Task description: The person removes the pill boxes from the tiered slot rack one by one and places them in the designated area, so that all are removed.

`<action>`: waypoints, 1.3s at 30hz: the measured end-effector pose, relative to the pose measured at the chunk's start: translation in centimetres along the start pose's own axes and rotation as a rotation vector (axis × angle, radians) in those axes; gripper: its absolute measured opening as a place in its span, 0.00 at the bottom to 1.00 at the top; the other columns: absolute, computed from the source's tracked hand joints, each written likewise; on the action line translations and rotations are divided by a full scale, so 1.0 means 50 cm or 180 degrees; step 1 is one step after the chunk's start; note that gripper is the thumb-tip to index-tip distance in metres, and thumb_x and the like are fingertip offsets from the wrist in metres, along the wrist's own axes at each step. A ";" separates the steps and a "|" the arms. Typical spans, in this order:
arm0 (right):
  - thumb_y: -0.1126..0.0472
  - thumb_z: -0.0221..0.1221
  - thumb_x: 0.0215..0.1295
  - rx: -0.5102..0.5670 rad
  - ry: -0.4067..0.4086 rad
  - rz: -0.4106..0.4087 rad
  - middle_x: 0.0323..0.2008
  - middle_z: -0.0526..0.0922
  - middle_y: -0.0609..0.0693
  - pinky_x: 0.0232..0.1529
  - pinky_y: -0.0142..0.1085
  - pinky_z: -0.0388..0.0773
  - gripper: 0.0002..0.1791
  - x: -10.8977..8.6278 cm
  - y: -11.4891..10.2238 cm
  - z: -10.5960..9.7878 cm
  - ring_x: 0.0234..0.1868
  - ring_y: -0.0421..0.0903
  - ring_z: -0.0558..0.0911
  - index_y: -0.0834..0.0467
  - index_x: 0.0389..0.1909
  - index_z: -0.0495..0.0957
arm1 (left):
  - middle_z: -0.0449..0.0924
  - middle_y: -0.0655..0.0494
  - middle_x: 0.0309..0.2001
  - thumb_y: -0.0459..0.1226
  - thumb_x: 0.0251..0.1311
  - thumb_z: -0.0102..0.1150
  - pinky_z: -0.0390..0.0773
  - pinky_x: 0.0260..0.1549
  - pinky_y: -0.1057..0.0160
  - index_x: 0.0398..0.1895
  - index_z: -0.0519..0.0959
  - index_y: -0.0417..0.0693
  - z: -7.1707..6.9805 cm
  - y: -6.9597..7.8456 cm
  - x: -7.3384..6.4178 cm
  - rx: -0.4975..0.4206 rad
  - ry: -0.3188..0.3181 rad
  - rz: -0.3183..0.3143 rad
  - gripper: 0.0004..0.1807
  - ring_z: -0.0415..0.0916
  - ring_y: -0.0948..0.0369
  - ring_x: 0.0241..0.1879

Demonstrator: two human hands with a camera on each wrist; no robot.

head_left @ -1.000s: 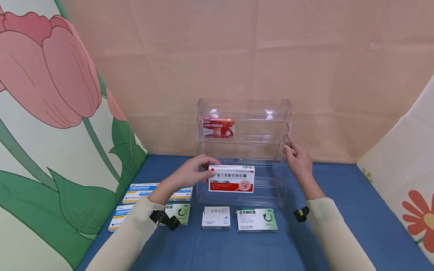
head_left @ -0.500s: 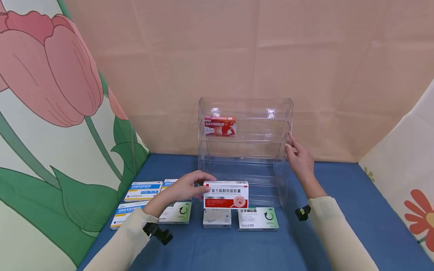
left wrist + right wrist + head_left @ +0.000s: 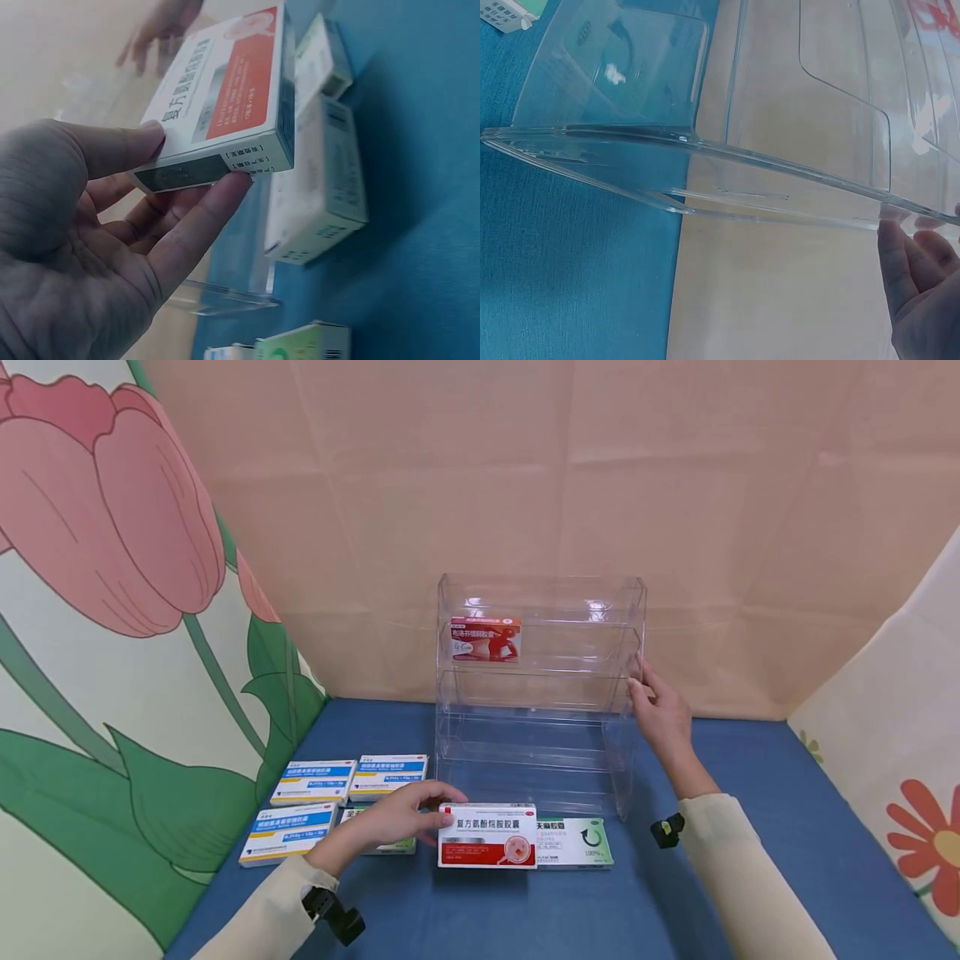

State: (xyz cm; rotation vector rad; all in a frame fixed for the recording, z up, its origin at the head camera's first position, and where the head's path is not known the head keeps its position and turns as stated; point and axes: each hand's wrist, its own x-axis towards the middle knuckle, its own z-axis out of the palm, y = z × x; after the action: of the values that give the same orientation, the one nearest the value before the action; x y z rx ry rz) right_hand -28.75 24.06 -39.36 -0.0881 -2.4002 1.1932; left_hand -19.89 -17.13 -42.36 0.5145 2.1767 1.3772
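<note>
My left hand [image 3: 408, 818] pinches a white and red medicine box [image 3: 487, 836] by its left end, thumb on the printed face in the left wrist view. The box is above the table, in front of the clear acrylic rack [image 3: 528, 756]. Behind it, a small white medicine box [image 3: 319, 184] is hidden in the head view, and a white and green box [image 3: 581, 843] is partly covered. At the rack's right side panel, my right hand [image 3: 662, 714] grips the edge; some fingers show through the plastic in the right wrist view. A red medicine box [image 3: 485, 640] stands on an upper tier.
Several blue and white medicine boxes [image 3: 288, 833] lie on the blue cloth [image 3: 420, 918] at the left. Another green and white box [image 3: 397, 847] is partly behind my left hand. A beige backdrop [image 3: 720, 527] rises behind the rack.
My left hand has brought the white and red box down and toward me, from in front of the rack's lower tiers to before the small white box. My right hand stays on the rack.
</note>
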 end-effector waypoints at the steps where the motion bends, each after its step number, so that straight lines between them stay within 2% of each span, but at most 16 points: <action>1: 0.46 0.51 0.78 -0.0009 0.0004 0.0006 0.64 0.79 0.55 0.33 0.31 0.76 0.28 0.000 0.000 0.001 0.51 0.58 0.86 0.36 0.76 0.62 | 0.79 0.50 0.52 0.36 0.70 0.61 0.86 0.39 0.47 0.59 0.80 0.49 0.002 -0.006 -0.001 -0.0028 -0.0018 -0.0015 0.16 0.77 0.53 0.47; 8: 0.45 0.51 0.78 -0.0030 0.0018 -0.0029 0.63 0.80 0.56 0.33 0.31 0.76 0.28 -0.002 0.001 0.004 0.51 0.58 0.86 0.36 0.76 0.62 | 0.79 0.49 0.52 0.35 0.69 0.61 0.87 0.36 0.48 0.60 0.79 0.46 0.012 -0.040 -0.016 -0.0118 -0.0110 -0.0052 0.17 0.76 0.54 0.46; 15: 0.45 0.50 0.78 -0.0054 0.0030 -0.0038 0.63 0.80 0.55 0.41 0.44 0.78 0.28 -0.001 -0.001 0.003 0.55 0.58 0.84 0.39 0.76 0.63 | 0.80 0.48 0.52 0.34 0.71 0.58 0.87 0.36 0.48 0.60 0.78 0.41 0.025 -0.072 -0.034 -0.0330 -0.0252 -0.0115 0.16 0.79 0.55 0.45; 18: 0.46 0.50 0.78 -0.0061 0.0059 -0.0085 0.62 0.81 0.55 0.42 0.45 0.77 0.27 0.000 -0.003 0.001 0.55 0.57 0.84 0.40 0.76 0.64 | 0.81 0.48 0.51 0.34 0.71 0.58 0.87 0.36 0.49 0.59 0.78 0.41 0.030 -0.085 -0.040 -0.0416 -0.0285 -0.0178 0.16 0.79 0.55 0.45; 26: 0.46 0.50 0.78 -0.0051 0.0060 -0.0090 0.62 0.81 0.55 0.35 0.35 0.76 0.27 -0.002 -0.003 -0.001 0.53 0.57 0.86 0.39 0.76 0.63 | 0.81 0.48 0.50 0.33 0.70 0.59 0.87 0.35 0.52 0.58 0.80 0.43 0.039 -0.115 -0.050 -0.0572 -0.0317 -0.0390 0.15 0.79 0.53 0.45; 28: 0.45 0.50 0.78 -0.0052 0.0046 -0.0062 0.63 0.80 0.55 0.36 0.35 0.76 0.28 -0.003 -0.004 -0.001 0.53 0.57 0.85 0.39 0.76 0.62 | 0.81 0.48 0.50 0.33 0.70 0.59 0.87 0.35 0.52 0.58 0.79 0.43 0.041 -0.121 -0.052 -0.0614 -0.0351 -0.0421 0.15 0.80 0.53 0.45; 35: 0.47 0.51 0.78 -0.0065 0.0081 -0.0104 0.62 0.81 0.55 0.43 0.47 0.79 0.27 0.000 0.001 0.002 0.54 0.58 0.85 0.43 0.76 0.64 | 0.82 0.48 0.48 0.33 0.69 0.60 0.87 0.34 0.52 0.58 0.79 0.41 0.043 -0.127 -0.056 -0.0623 -0.0413 -0.0480 0.15 0.81 0.54 0.45; 39: 0.47 0.51 0.78 -0.0054 0.0072 -0.0087 0.63 0.80 0.55 0.40 0.42 0.79 0.28 0.000 0.001 0.000 0.55 0.58 0.84 0.42 0.76 0.64 | 0.81 0.49 0.46 0.33 0.68 0.62 0.87 0.33 0.52 0.57 0.79 0.41 0.041 -0.123 -0.054 -0.0488 -0.0370 -0.0510 0.15 0.80 0.54 0.43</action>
State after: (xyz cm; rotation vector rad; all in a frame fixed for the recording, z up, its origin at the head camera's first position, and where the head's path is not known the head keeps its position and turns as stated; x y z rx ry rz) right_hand -28.73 24.09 -39.40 -0.0733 -2.3846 1.1538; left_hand -16.80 -19.72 -48.09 0.3459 1.9563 1.3778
